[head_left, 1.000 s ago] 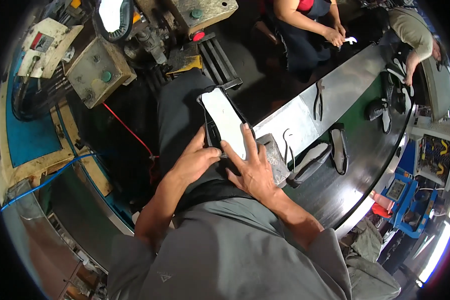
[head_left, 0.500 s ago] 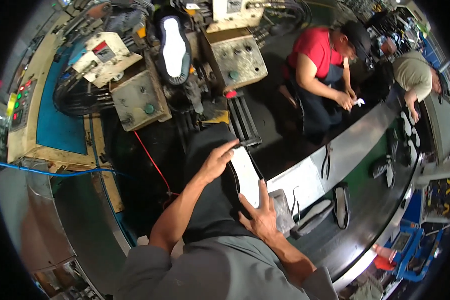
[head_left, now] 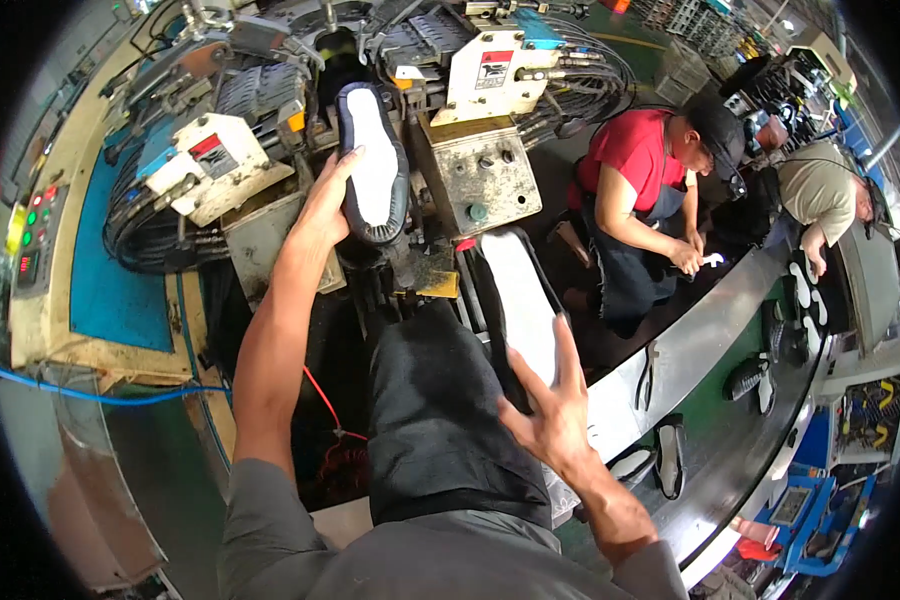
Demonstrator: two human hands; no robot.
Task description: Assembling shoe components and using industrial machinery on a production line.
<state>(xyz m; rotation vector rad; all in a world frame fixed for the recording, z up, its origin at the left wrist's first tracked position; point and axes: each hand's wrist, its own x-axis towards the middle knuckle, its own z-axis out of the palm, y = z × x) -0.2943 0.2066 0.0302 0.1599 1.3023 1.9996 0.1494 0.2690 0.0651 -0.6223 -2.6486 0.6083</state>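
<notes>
A dark shoe upper (head_left: 400, 205) with a white insole facing up sits on the machine in front of me. My left hand (head_left: 327, 203) grips its left edge, thumb at the white face and the other fingers partly hidden. Over my right thigh, a second dark shoe upper with a white insole (head_left: 515, 295) is held tilted, its far end near the machine's right control box. My right hand (head_left: 553, 412) holds its near end, fingers spread along the insole and side.
Metal control boxes (head_left: 485, 180) and hoses flank the machine. A blue hose (head_left: 110, 400) crosses at left. To my right runs a conveyor (head_left: 710, 455) with shoes (head_left: 672, 460) and pliers (head_left: 647, 375). A person in red (head_left: 630, 170) and another person (head_left: 820, 190) work beyond.
My left hand has left the shoe upper at my lap and reached up to the one on the machine. My right hand has moved its shoe upper forward and slightly right. The view has shifted.
</notes>
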